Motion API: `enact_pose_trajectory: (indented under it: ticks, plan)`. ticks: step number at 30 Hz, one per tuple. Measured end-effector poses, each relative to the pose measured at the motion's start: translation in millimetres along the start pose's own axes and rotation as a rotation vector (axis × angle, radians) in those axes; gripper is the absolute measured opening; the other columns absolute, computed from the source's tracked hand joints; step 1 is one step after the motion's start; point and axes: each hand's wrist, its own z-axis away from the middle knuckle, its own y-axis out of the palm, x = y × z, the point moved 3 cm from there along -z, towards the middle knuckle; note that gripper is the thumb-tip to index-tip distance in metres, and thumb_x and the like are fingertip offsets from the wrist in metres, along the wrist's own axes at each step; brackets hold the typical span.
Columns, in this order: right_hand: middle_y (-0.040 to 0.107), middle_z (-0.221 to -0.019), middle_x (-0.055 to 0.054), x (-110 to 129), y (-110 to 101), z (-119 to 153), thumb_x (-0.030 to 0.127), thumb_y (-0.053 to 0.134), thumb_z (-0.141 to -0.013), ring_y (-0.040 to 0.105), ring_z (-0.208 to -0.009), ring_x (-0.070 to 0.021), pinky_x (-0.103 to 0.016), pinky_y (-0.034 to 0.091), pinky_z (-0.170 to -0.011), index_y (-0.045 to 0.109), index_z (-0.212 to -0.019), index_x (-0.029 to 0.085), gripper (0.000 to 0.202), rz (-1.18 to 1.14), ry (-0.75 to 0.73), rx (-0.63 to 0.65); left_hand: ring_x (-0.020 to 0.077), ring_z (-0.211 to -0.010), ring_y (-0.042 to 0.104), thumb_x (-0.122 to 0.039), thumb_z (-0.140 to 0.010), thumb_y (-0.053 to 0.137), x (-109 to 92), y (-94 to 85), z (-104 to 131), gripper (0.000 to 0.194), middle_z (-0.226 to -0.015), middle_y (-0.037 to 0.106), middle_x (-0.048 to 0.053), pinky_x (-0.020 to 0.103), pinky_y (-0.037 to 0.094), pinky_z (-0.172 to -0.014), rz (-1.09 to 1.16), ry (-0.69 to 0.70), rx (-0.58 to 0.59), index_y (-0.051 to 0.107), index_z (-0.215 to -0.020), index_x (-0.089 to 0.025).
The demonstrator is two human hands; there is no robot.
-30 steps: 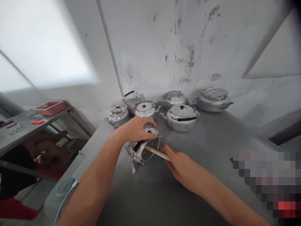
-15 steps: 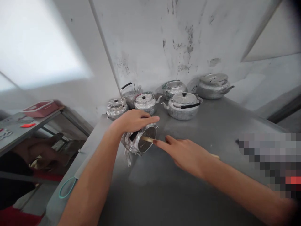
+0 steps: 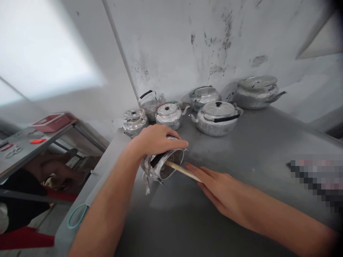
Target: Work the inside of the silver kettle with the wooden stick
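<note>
Two bare hands work at a tipped aluminium kettle [image 3: 160, 165]: left hand [image 3: 155, 141] clamps its top, right hand [image 3: 218, 191] grips a wooden stick [image 3: 182, 170] poking inside its mouth.

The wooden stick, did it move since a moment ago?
Yes. Half a second ago only a short bit showed in the tipped kettle's mouth; now the wooden stick shows longer, its end inside the mouth, the right hand on it.

place: metalware workshop | evidence: bare grey worktable [image 3: 241, 150] against a stained, scuffed white wall [image 3: 187, 46]; cluster of aluminium kettles [image 3: 217, 119] along its back edge; second bench [image 3: 24, 150] at left with scissors [image 3: 12, 153] and small tools
</note>
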Motion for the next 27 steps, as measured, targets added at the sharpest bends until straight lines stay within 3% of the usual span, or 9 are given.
enact_pose_trajectory:
  ticks: [4, 8, 13, 16, 23, 27]
  plan:
    - [0.075, -0.102, -0.006, -9, 4, -3, 0.015, 0.048, -0.1, 0.074, -0.079, -0.0194, -0.03, 0.052, -0.071, 0.067, -0.115, 0.021, 0.025, 0.131, 0.054, 0.022, 0.0281, -0.105, 0.066, -0.068, -0.087, 0.057, 0, 0.0, -1, 0.047, -0.118, 0.076, -0.002, 0.033, 0.046, -0.088, -0.001, 0.015, -0.01, 0.082, -0.102, -0.032]
    - [0.074, -0.086, -0.005, -11, 4, -4, 0.023, 0.053, -0.101, 0.074, -0.071, -0.0243, -0.033, 0.045, -0.059, 0.066, -0.091, 0.021, 0.017, 0.25, 0.131, 0.017, 0.0293, -0.11, 0.065, -0.069, -0.086, 0.059, 0, -0.4, -1, 0.046, -0.123, 0.074, -0.002, 0.033, 0.045, -0.092, -0.006, 0.021, -0.015, 0.082, -0.102, -0.033]
    - [0.076, -0.073, -0.008, -15, -9, 2, 0.043, 0.061, -0.098, 0.073, -0.062, -0.0313, -0.032, 0.024, -0.048, 0.067, -0.09, 0.02, 0.025, 0.406, 0.235, -0.021, 0.0305, -0.103, 0.067, -0.07, -0.085, 0.058, -2, 0.0, 0, 0.048, -0.114, 0.077, 0.0, 0.034, 0.047, -0.085, -0.012, -0.017, 0.0, 0.082, -0.105, -0.033]
    - [0.078, -0.07, -0.007, -25, -14, 8, 0.045, 0.068, -0.095, 0.074, -0.059, -0.0307, -0.032, 0.018, -0.048, 0.068, -0.091, 0.022, 0.023, 0.446, 0.231, 0.003, 0.0321, -0.103, 0.067, -0.071, -0.084, 0.058, -2, 0.4, 0, 0.05, -0.114, 0.077, 0.001, 0.037, 0.047, -0.087, -0.04, -0.044, -0.022, 0.082, -0.107, -0.034]
    - [0.08, -0.089, -0.002, -38, -8, 17, 0.034, 0.054, -0.104, 0.078, -0.069, -0.0292, -0.032, 0.029, -0.049, 0.064, -0.099, 0.024, 0.015, 0.437, 0.127, 0.013, 0.0296, -0.101, 0.068, -0.074, -0.085, 0.054, 1, 0.5, -2, 0.054, -0.111, 0.077, 0.001, 0.035, 0.048, -0.091, -0.024, -0.053, -0.013, 0.081, -0.108, -0.034]
    - [0.077, -0.072, -0.001, -36, 7, 21, 0.033, 0.047, -0.107, 0.076, -0.058, -0.0308, -0.033, 0.03, -0.047, 0.061, -0.094, 0.023, 0.021, 0.423, 0.136, -0.008, 0.0303, -0.103, 0.068, -0.074, -0.085, 0.054, 3, -0.2, -2, 0.054, -0.114, 0.077, 0.0, 0.035, 0.049, -0.088, -0.018, -0.069, -0.002, 0.081, -0.108, -0.034]
